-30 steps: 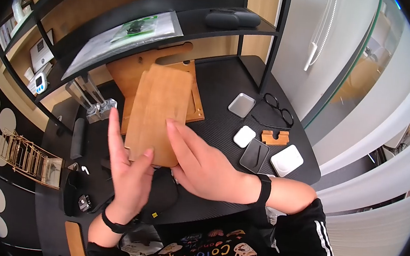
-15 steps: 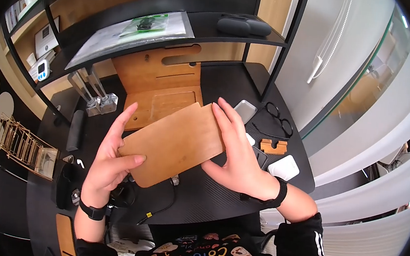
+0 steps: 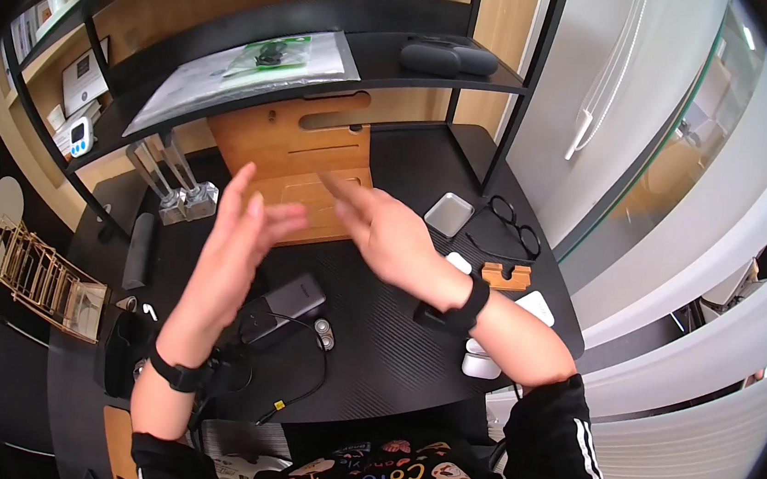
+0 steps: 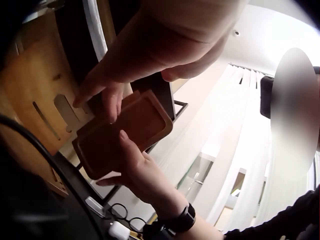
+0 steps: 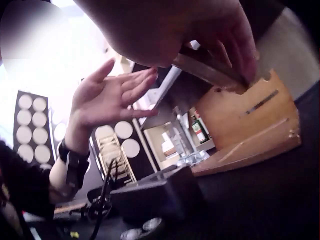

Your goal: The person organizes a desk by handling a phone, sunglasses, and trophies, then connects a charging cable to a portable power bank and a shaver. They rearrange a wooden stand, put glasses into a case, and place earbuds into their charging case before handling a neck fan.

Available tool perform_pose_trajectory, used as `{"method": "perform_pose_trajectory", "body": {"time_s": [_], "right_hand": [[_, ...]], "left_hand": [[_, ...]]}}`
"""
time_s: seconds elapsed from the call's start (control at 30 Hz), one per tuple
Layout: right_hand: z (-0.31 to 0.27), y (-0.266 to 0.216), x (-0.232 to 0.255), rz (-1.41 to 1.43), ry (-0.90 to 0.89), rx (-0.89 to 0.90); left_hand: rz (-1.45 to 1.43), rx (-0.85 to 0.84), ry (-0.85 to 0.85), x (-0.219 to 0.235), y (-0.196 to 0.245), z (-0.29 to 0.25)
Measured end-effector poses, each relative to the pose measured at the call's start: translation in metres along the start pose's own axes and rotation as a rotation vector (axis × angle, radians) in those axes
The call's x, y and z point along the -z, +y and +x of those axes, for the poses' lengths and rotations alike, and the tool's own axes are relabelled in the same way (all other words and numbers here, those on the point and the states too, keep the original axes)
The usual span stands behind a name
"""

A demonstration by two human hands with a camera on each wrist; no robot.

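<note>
In the head view my right hand (image 3: 401, 246) grips a wooden board turned nearly edge-on. The left wrist view shows the board (image 4: 145, 117) with a raised rim, the right thumb pressing its face. My left hand (image 3: 237, 244) is apart from it, fingers spread; the right wrist view shows that hand (image 5: 102, 102) palm out, holding nothing. Behind both hands a wooden stand (image 3: 318, 150), with a slotted upright panel and a recessed base, rests on the black desk. Below the hands lies a dark grey power bank (image 3: 297, 296).
A black shelf (image 3: 391, 69) spans the back. To the right are a metal tray (image 3: 449, 215), glasses (image 3: 514, 228), a notched wooden piece (image 3: 505, 277) and a white case (image 3: 482, 364). A cable with a yellow tag (image 3: 279, 405) crosses the front; clear blocks (image 3: 188, 202) stand left.
The board has turned from face-up to nearly edge-on. My left hand has let go of it, while the right hand has moved left and up with it. The power bank is now uncovered.
</note>
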State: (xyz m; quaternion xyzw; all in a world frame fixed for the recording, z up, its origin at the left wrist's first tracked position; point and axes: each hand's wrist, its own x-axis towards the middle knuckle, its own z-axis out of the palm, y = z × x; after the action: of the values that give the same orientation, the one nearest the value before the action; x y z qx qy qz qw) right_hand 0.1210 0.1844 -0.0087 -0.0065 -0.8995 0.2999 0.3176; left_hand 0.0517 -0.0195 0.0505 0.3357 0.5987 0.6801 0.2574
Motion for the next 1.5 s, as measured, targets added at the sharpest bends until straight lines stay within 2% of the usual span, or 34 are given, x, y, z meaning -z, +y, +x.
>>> {"method": "perform_pose_trajectory", "body": {"time_s": [0.03,0.1,0.13,0.2,0.23,0.3,0.37,0.43,0.5,0.6,0.7,0.77,0.87,0.97,1.1,1.3,1.37,1.5], "right_hand": [[0.013,0.022,-0.009,0.209,-0.134,-0.266],[0.03,0.014,-0.004,0.922,-0.166,-0.768],[0.036,0.025,-0.013,0.919,-0.164,-0.759],[0.046,0.056,-0.043,1.295,-0.082,-0.966],[0.049,0.052,-0.053,1.318,-0.012,-0.985],[0.052,0.059,-0.076,1.303,-0.011,-0.945],[0.057,0.061,-0.093,1.285,0.005,-0.918],[0.061,0.066,-0.106,1.342,0.038,-0.978],[0.065,0.07,-0.11,1.389,0.011,-0.983],[0.064,0.063,-0.105,1.26,0.014,-0.957],[0.063,0.072,-0.108,1.279,0.064,-0.938],[0.06,0.076,-0.106,1.45,0.112,-0.925],[0.058,0.075,-0.105,1.49,0.113,-0.881],[0.058,0.073,-0.105,1.489,0.154,-0.85],[0.058,0.073,-0.107,1.487,0.162,-0.813],[0.055,0.07,-0.108,1.51,0.226,-0.769],[0.053,0.071,-0.111,1.51,0.267,-0.711],[0.052,0.069,-0.111,1.476,0.282,-0.679]], "left_hand": [[0.04,0.023,0.093,0.004,0.001,0.007],[0.239,0.083,0.192,0.023,-0.015,0.03],[0.239,0.073,0.192,0.033,-0.022,0.041],[0.238,0.398,0.135,0.047,-0.033,0.061],[0.24,0.389,0.139,0.051,-0.038,0.072],[-0.018,0.643,0.045,0.058,-0.047,0.089],[0.035,0.595,0.042,0.061,-0.071,0.105],[0.014,0.518,0.083,0.064,-0.09,0.117],[-0.013,0.486,0.193,0.068,-0.104,0.125],[-0.082,0.5,0.274,0.076,-0.117,0.134],[-0.116,0.514,0.319,0.086,-0.12,0.139],[-0.041,0.476,0.361,0.088,-0.116,0.139],[-0.004,0.42,0.4,0.089,-0.118,0.141],[-0.032,0.447,0.431,0.084,-0.121,0.143],[-0.051,0.451,0.419,0.091,-0.127,0.145],[-0.224,0.464,0.271,0.096,-0.128,0.143],[-0.22,0.341,0.141,0.092,-0.132,0.138],[-0.188,0.353,0.117,0.091,-0.131,0.141]]}}
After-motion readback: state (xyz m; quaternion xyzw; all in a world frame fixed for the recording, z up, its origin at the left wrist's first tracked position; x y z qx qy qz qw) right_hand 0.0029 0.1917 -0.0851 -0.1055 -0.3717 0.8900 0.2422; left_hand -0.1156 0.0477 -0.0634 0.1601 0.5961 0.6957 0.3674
